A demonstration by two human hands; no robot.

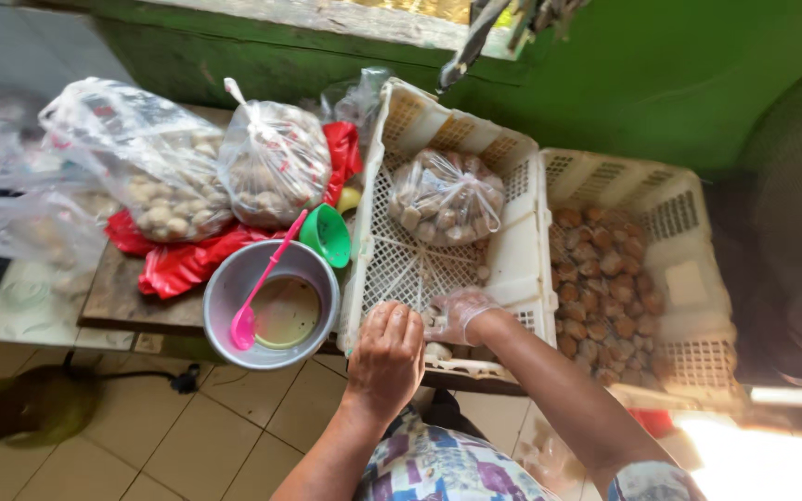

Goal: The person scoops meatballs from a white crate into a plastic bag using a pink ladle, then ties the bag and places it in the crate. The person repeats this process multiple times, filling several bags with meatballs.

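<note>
We're mid-sorting at the near end of the white perforated plastic crate (522,243): our bare left hand (387,357) rests curled on its front rim, fingers together, holding nothing we can make out. Our right hand in a clear plastic glove (461,314) is pinched around small pale round food pieces (437,351) lying on the crate floor. A tied clear bag of the same pieces (446,197) sits further back. Likely next: lift the pinched pieces out; the grey metal bowl with pink spoon (271,304) stands just beside.
</note>
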